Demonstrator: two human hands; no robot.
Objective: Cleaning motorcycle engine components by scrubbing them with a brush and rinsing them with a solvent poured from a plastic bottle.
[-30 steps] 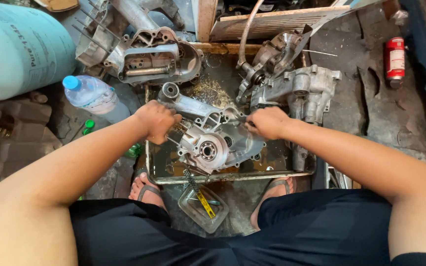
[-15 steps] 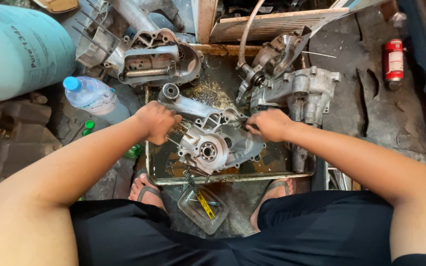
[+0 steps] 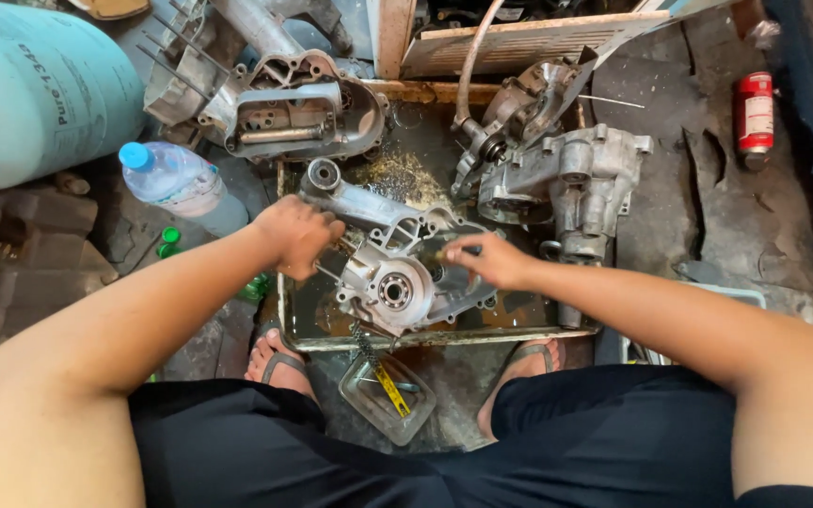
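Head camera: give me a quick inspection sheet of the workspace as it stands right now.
Surface: grimy metal tray on a dark floor, oily film inside.
Job's things: engine casing lying in the tray, round bearing hole facing up.
Clutter: second casing and gearbox housing beyond the tray; plastic bottle; red can; clear dish holding a yellow-handled tool.
Hands: left hand gripping the casing's left edge; right hand resting on its right rim.
Cables: bent tube rising from the far parts.
Surroundings: pale green cylinder top left; sandalled feet below the tray.
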